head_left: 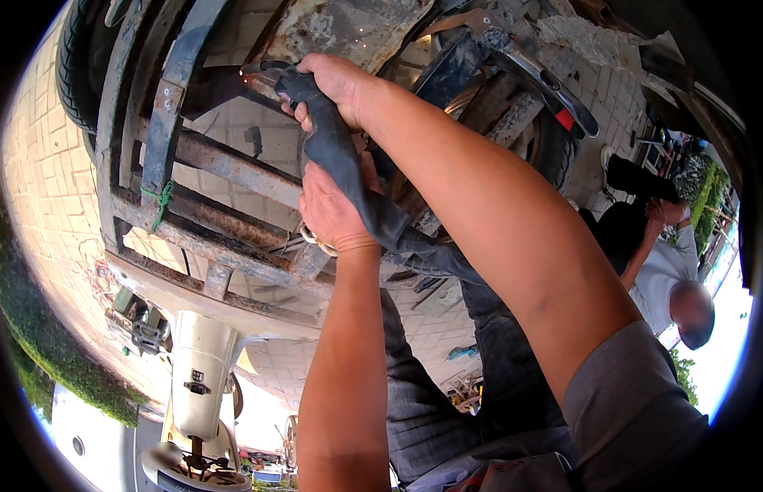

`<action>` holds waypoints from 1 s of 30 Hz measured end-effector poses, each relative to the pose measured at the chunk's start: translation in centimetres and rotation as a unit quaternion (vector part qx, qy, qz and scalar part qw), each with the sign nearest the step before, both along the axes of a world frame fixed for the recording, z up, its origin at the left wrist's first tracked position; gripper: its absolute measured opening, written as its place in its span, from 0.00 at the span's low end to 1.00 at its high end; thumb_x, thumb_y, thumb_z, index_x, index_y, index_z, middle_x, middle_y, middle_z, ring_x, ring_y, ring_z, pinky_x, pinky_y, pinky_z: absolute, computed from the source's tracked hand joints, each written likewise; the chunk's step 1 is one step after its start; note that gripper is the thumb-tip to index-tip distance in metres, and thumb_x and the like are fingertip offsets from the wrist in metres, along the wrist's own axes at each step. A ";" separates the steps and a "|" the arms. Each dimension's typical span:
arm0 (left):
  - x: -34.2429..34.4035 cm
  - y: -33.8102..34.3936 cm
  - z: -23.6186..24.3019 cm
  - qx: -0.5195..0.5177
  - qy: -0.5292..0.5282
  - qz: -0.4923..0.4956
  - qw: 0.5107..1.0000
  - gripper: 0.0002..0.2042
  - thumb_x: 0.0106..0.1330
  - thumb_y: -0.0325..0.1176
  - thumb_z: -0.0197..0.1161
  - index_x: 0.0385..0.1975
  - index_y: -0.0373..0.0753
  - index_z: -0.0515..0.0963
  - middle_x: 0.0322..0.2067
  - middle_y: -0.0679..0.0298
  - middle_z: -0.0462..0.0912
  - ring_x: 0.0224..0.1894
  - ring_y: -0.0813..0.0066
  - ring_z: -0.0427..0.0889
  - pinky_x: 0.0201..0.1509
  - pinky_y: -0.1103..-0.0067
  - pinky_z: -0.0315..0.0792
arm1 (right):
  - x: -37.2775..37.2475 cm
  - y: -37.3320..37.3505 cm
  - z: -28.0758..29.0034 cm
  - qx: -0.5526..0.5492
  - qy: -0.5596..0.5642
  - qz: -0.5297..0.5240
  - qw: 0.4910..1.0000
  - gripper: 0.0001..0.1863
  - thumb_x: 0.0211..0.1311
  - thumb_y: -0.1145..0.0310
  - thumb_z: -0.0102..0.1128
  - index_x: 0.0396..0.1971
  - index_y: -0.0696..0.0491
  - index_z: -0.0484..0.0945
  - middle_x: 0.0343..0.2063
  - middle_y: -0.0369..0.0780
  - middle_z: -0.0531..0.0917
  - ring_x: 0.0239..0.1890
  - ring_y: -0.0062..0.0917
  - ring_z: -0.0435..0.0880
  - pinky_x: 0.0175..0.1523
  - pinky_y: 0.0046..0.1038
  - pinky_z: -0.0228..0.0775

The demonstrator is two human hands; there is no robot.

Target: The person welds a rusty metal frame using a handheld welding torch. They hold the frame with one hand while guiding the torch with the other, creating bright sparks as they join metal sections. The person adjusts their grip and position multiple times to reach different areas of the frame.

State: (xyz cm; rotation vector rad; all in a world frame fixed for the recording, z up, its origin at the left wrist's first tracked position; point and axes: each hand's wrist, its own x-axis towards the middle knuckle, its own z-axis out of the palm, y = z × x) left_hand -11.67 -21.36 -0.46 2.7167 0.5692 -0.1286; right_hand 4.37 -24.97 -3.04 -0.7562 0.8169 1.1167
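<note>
Right hand (336, 82): closed around the front end of a dark torch (295, 82), up against the rusty frame (234, 168)
Left hand (331, 209): fingers wrapped around the black hose cover (340, 160) just below the right hand
Torch: dark, curved neck, tip touching the metal; small sparks show beside the tip
Hose cover: black, wrinkled, runs down from the torch between both forearms
Frame: flaking rusty bars and crosspieces, a green cord (162, 201) tied on one bar, a tyre (74, 57) at the upper left
Containers: none seen
Background: a second person (672, 271) at the right, paved ground (45, 180)
</note>
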 end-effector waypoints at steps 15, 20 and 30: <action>0.0 -0.2 -0.1 0.007 -0.078 0.011 0.997 0.18 0.61 0.44 0.57 0.38 0.33 0.72 0.31 0.51 0.77 0.34 0.47 0.76 0.38 0.61 0.67 | 0.0 0.4 -1.1 -0.001 0.022 -0.023 1.000 0.16 0.62 0.59 0.45 0.40 0.58 0.68 0.26 0.51 0.76 0.17 0.30 0.71 0.18 0.30 0.65; 0.2 -0.4 0.3 -0.002 -0.050 0.010 0.999 0.19 0.61 0.45 0.57 0.39 0.33 0.72 0.32 0.50 0.77 0.35 0.48 0.76 0.38 0.62 0.67 | 0.3 0.0 -1.5 0.015 0.029 -0.012 0.999 0.16 0.63 0.60 0.44 0.40 0.58 0.68 0.27 0.50 0.77 0.17 0.29 0.72 0.19 0.31 0.65; 0.1 -0.1 -0.2 0.008 -0.011 0.006 1.000 0.30 0.53 0.52 0.62 0.42 0.29 0.69 0.39 0.51 0.78 0.43 0.55 0.77 0.44 0.67 0.67 | 0.1 0.1 0.0 -0.006 0.017 -0.005 1.000 0.17 0.65 0.60 0.39 0.37 0.58 0.70 0.26 0.48 0.78 0.14 0.22 0.71 0.19 0.26 0.66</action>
